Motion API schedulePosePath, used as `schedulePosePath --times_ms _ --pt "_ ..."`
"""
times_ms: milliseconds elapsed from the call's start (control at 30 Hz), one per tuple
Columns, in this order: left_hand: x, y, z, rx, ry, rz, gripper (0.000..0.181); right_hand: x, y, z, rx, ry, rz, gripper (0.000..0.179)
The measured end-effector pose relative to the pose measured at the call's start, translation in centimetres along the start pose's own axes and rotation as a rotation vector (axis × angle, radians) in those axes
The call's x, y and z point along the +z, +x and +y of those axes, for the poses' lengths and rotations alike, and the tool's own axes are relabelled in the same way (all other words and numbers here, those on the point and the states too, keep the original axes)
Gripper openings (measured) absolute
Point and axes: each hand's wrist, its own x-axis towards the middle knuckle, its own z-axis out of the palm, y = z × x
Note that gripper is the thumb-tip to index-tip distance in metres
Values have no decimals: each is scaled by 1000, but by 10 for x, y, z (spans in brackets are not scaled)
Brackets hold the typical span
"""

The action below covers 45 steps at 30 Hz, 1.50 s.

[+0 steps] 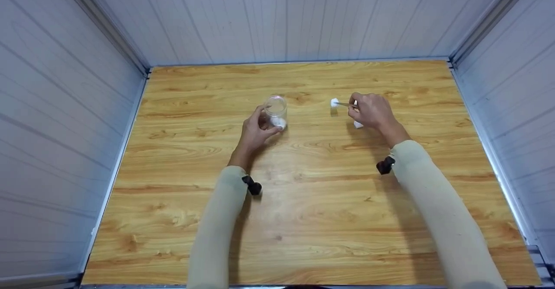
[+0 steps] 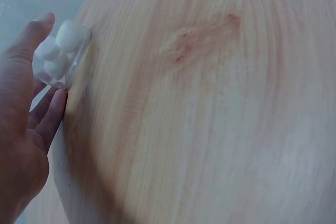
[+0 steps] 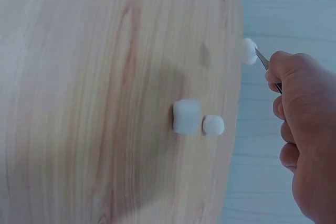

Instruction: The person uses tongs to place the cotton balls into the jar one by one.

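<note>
My left hand (image 1: 253, 131) grips a clear jar (image 1: 276, 103) standing on the table, thumb on the near side and fingers round the far side. Several white cotton balls (image 2: 68, 36) lie at the bottom of the jar. To the right, my right hand (image 1: 373, 110) pinches metal tweezers (image 3: 263, 60) that point left. A white cotton ball (image 1: 334, 102) sits between the tweezer tips, raised above the table with its shadow below. Two more white pieces, a larger one (image 3: 187, 116) and a smaller one (image 3: 213, 125), rest on the table under the right hand, partly hidden by it in the head view.
The wood-grain table (image 1: 286, 219) is enclosed by pale panelled walls at the back (image 1: 269, 20), left and right. Small black devices (image 1: 253, 186) are strapped at both sleeve cuffs.
</note>
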Motion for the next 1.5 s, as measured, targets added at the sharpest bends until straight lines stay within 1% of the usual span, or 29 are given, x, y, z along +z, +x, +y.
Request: schedulePosePath --times_ms 33,133,233,267,367,433,500,533,600,667,733,800,833,967,1033,1067,1133,1233,1267,1333,1367,1400,1433,1467,1500 --pt "-1 0 -1 -1 -10 -4 79 -1 1 0 -5 4 9 26" --pt "0 6 -12 6 -22 -8 80 -4 2 -1 -15 12 35 26" --pt "0 9 -17 6 -25 -9 81 -4 3 -2 -24 13 60 25" --pt "1 9 -17 5 -23 -9 81 -4 3 -2 -25 14 66 24" --pt "-1 4 -9 -6 -21 -19 82 -4 4 -4 -30 18 76 23" --pt "-1 4 -8 -13 -20 -22 82 -5 4 -5 -33 23 79 23" --pt "0 7 -16 -8 -39 -20 84 -6 5 -7 -37 21 76 23" --pt "0 7 -15 -11 -45 -21 84 -6 6 -8 -38 20 75 23" --pt "0 8 -17 -18 -44 -19 83 -7 7 -10 -40 14 74 23" --pt "1 10 -22 -12 -43 -10 83 -9 9 -13 -42 9 72 23" --pt "-1 6 -12 -25 -26 -18 81 -10 10 -16 -49 5 73 23" --pt "-1 5 -10 -25 -31 -21 81 -12 11 -18 -59 5 76 24" --pt "0 6 -13 -17 -34 -19 81 -13 11 -20 -64 5 78 24" --pt "-1 6 -14 -19 -33 -22 80 -16 12 -25 -84 10 91 23" --pt "0 8 -18 -11 -27 -14 81 -17 13 -28 -97 13 98 22" --pt "0 8 -15 -21 -25 -19 81 -18 14 -29 -101 17 99 21" --pt "0 9 -16 -31 -27 -24 81 -19 16 -31 -111 20 103 20" --pt "4 17 -33 -20 -28 -21 84 -20 19 -36 -121 27 108 19" --pt "3 16 -29 -23 -26 -23 84 -21 20 -38 -124 28 112 20" --pt "5 19 -41 1 -18 -11 84 -22 21 -41 -131 31 119 20" --pt "6 20 -44 14 -15 -7 83 -23 22 -43 -135 33 122 20" --pt "6 20 -44 23 -12 -5 82 -23 23 -45 -139 35 125 20" --pt "5 18 -39 26 -18 -6 83 -23 23 -47 -144 36 128 20" --pt "4 17 -37 33 -18 -1 82 -24 24 -49 -147 38 130 20" --pt "5 18 -43 42 -30 -1 82 -24 24 -51 -152 40 131 20"
